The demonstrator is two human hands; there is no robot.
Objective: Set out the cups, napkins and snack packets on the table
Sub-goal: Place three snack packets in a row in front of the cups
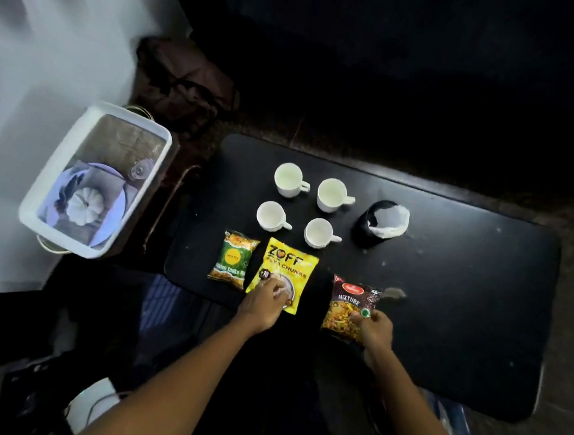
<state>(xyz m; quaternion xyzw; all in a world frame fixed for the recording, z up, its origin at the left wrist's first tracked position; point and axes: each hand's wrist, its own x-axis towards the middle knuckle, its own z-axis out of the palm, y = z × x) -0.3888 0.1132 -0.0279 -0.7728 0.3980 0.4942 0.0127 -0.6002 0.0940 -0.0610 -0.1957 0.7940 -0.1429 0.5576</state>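
Observation:
Several white cups (290,180) stand in a block on the black table (461,299). To their right a dark holder with white napkins (386,221) stands upright. Three snack packets lie along the near edge: a green one (232,256), a yellow one (288,265) and a dark red mixture packet (349,306). My left hand (265,303) pinches the yellow packet's lower end. At the mixture packet's lower right corner, my right hand (374,329) grips it.
A white tray (59,168) with a plate, a small white pumpkin and a clear lid sits to the left on a lower surface. A dark bag (183,82) lies behind it. White crumbs dot the table's right half.

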